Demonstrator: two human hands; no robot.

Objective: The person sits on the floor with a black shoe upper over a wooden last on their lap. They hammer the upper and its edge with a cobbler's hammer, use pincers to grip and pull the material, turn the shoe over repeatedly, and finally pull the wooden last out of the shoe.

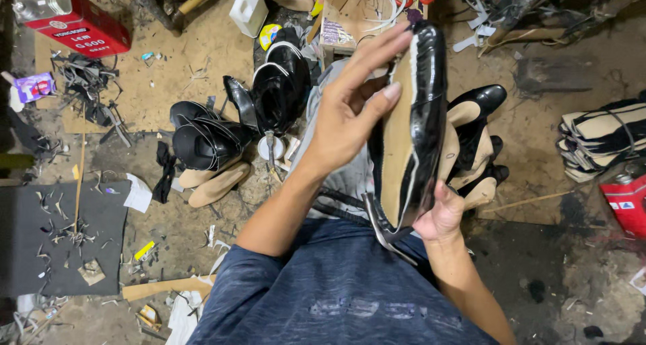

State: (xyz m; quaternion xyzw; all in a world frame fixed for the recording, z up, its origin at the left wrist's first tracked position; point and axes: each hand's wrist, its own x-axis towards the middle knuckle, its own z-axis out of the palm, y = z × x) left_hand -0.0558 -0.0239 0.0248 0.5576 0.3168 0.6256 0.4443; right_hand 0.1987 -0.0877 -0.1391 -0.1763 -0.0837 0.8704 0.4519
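I hold a glossy black shoe upper stretched over a tan last (416, 126), sole side turned toward me, upright above my lap. My left hand (353, 109) presses flat against the tan sole, fingers extended up to the toe, thumb on the sole's edge. My right hand (441, 214) grips the heel end from below, where a black and white strip hangs loose.
Several black shoes on tan lasts (208, 146) lie on the dirty floor at left, more (478, 140) at right. A stack of cut black and tan pieces (599, 140) sits far right. Red cans (70, 18) (626, 200), a white jug (247, 8), a dark mat (40, 237) with scraps.
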